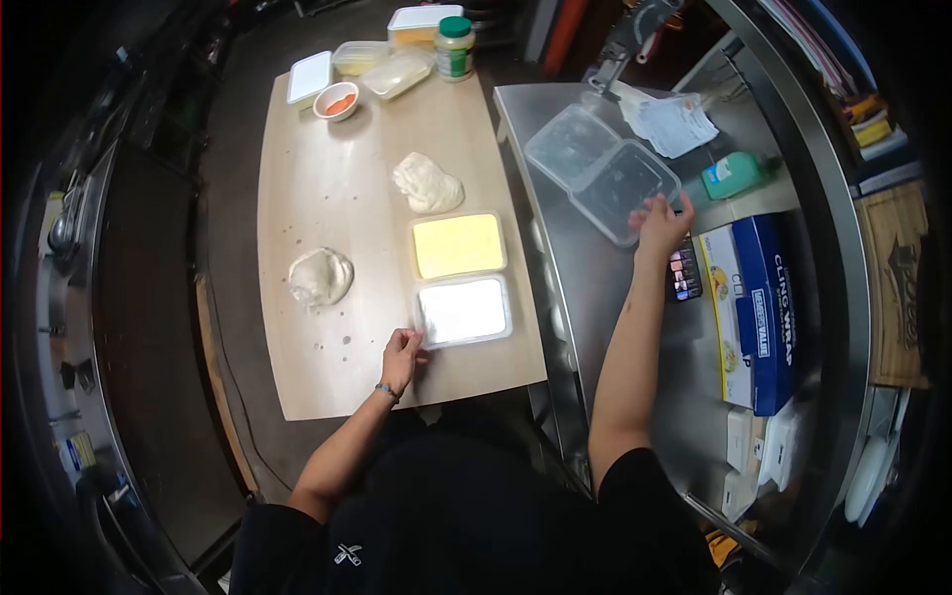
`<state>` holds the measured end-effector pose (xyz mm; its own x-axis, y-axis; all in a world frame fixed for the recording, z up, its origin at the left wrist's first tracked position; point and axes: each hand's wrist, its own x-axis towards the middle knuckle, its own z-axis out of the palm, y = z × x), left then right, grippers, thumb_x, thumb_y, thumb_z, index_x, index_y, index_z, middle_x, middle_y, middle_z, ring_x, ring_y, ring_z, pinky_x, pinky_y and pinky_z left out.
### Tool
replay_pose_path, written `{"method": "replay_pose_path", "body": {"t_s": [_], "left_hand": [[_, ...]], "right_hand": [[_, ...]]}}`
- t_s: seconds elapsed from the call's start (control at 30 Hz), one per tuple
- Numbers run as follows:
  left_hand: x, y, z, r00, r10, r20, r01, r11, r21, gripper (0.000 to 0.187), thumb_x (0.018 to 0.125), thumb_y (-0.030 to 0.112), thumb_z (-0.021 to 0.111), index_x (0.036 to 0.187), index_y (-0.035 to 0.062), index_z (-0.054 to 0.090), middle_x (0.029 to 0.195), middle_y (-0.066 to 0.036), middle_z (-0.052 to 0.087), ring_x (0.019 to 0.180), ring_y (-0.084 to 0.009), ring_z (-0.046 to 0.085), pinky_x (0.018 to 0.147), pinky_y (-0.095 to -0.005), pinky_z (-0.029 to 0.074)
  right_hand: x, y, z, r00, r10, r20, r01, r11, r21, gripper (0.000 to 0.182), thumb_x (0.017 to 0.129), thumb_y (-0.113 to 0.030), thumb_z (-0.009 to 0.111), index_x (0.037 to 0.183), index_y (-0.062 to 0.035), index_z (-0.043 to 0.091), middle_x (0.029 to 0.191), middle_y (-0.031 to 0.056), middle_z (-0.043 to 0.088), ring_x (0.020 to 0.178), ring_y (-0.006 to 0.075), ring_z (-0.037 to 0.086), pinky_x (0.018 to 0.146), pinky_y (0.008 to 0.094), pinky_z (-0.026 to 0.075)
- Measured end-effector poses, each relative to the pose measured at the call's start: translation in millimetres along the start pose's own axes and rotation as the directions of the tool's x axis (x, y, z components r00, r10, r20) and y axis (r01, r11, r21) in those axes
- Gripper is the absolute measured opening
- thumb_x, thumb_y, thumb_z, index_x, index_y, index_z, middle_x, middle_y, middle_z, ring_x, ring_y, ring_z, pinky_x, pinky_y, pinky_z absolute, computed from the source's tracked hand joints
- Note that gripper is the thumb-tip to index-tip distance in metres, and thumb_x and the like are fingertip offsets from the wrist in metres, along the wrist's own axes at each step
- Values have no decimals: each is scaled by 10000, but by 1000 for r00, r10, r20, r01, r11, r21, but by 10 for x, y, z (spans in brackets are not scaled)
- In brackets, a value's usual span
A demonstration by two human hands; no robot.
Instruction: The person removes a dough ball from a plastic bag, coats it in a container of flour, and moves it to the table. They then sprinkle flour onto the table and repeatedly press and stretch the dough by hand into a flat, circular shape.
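Note:
My left hand (401, 359) has its fingers bent around the near left corner of a clear container with white contents (463, 309). Just beyond that stands a container filled with something yellow (458, 246). On the steel counter, my right hand (662, 226) is at the edge of a clear plastic lid (625, 190), its fingers apart and curved. Another clear plastic piece (572, 147) lies beside the lid. Two lumps of dough rest on the wooden table: one (320, 278) at the left, the other (427, 184) beyond the yellow container.
A bowl with orange-red pieces (337, 101), lidded tubs (310, 79) and a green-capped jar (455, 50) stand at the table's far end. The steel counter (615, 297) holds a phone (684, 273), a cling wrap box (764, 312), a green bottle (735, 176) and papers (669, 121).

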<state>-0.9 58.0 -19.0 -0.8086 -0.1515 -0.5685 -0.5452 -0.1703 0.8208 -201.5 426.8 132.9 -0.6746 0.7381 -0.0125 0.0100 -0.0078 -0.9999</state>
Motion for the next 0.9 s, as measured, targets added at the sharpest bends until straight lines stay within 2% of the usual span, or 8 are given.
{"method": "replay_pose_path", "body": {"t_s": [0.07, 0.17, 0.23, 0.37, 0.4, 0.47, 0.8, 0.9], "left_hand": [[-35, 15, -82, 996, -78, 51, 77, 997, 24, 187, 927, 224, 608, 896, 70, 507, 745, -6, 543, 683, -106, 549, 566, -250, 479], [-113, 188, -187, 973, 206, -99, -172, 945, 279, 211, 873, 211, 657, 915, 47, 530, 730, -45, 561, 681, -163, 555, 576, -292, 448], [-81, 430, -469, 754, 636, -164, -392, 636, 665, 308, 794, 179, 698, 987, 4, 533, 920, -145, 571, 873, -293, 549, 779, -388, 445], [427, 966, -1180, 315, 870, -379, -172, 445, 879, 761, 757, 265, 752, 1313, -64, 350, 1229, -237, 428, 1173, -386, 378, 1019, -471, 271], [687, 915, -1412, 334, 857, -393, -60, 435, 898, 661, 785, 298, 742, 1255, -73, 462, 1126, -197, 542, 1072, -331, 495, 974, -435, 360], [959, 1009, -1706, 862, 234, -449, -125, 958, 259, 375, 853, 285, 693, 1037, -34, 624, 906, -101, 640, 854, -211, 591, 838, -351, 462], [194, 947, -1576, 990, 87, 112, -27, 889, -457, 110, 902, 180, 642, 912, 72, 624, 820, -14, 642, 725, -115, 611, 683, -243, 500], [106, 888, -1729, 987, 0, 163, 72, 898, -434, 99, 922, 170, 611, 923, 71, 609, 869, -29, 646, 764, -122, 627, 713, -256, 526]], "right_hand": [[187, 232, 60, 998, 39, 42, -39, 999, -1, 406, 918, -161, 565, 1282, -29, 444, 891, 174, 623, 623, 269, 644, 496, 353, 517], [11, 194, 42, 917, -311, 248, 373, 451, -811, 553, 845, -347, 651, 1270, -39, 474, 1088, 206, 609, 1074, 383, 552, 908, 459, 446], [-305, 280, -49, 780, -520, 349, 608, 495, -621, 390, 859, -265, 654, 1179, -60, 568, 1044, 171, 625, 962, 301, 609, 800, 415, 492], [-1481, 326, 151, 668, 102, 737, 243, 907, -345, 271, 881, -161, 633, 1121, -39, 605, 881, 72, 645, 625, 138, 595, 572, 272, 487], [-1757, 576, 240, 563, 194, 803, 11, 970, -243, 238, 889, -113, 608, 1114, -35, 609, 879, 56, 649, 628, 126, 600, 562, 261, 480], [-2308, 627, 463, 315, 289, 904, 95, 938, -333, 270, 879, -130, 636, 1125, -25, 597, 894, 67, 651, 644, 132, 618, 562, 270, 490], [-3657, 994, 1613, 236, -74, 969, 545, 836, -69, 233, 851, -214, 663, 1001, -40, 625, 968, 105, 621, 874, 227, 605, 786, 381, 497], [-3789, 1081, 1598, 268, 121, 956, 352, 911, -214, 143, 871, -156, 644, 940, -35, 614, 930, 90, 623, 873, 199, 609, 794, 337, 489]]}}
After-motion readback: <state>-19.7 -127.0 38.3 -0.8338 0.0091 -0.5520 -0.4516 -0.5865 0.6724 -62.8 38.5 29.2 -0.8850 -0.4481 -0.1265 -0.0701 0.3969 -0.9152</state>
